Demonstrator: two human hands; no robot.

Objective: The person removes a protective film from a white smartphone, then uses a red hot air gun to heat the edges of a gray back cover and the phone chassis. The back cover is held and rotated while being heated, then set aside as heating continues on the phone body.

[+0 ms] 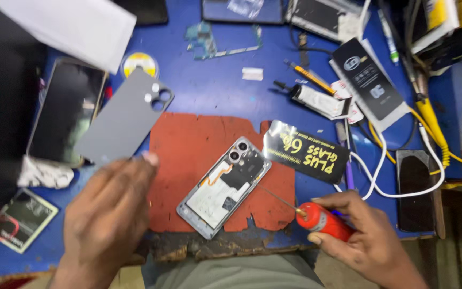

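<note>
The right hand (367,238) is curled tight around a small red bottle (324,222), thumb and fingers wrapped about its body, and the bottle's thin metal needle (276,198) reaches left toward the lower edge of the opened phone (224,187). The left hand (105,214) pinches a grey back cover (124,118) by its lower edge, fingers closed on it, and holds it lifted and tilted over the left side of the bench, its camera cut-outs at the upper right. The opened phone lies face down and slanted on a worn red mat (188,160), between the two hands. Its silver frame is bare, the twin camera lenses sit at its upper end, and a white panel, dark parts and an orange flex strip show inside. A glossy black packet (306,152) lies just beside the phone to the right, on the blue table (215,85).
</note>
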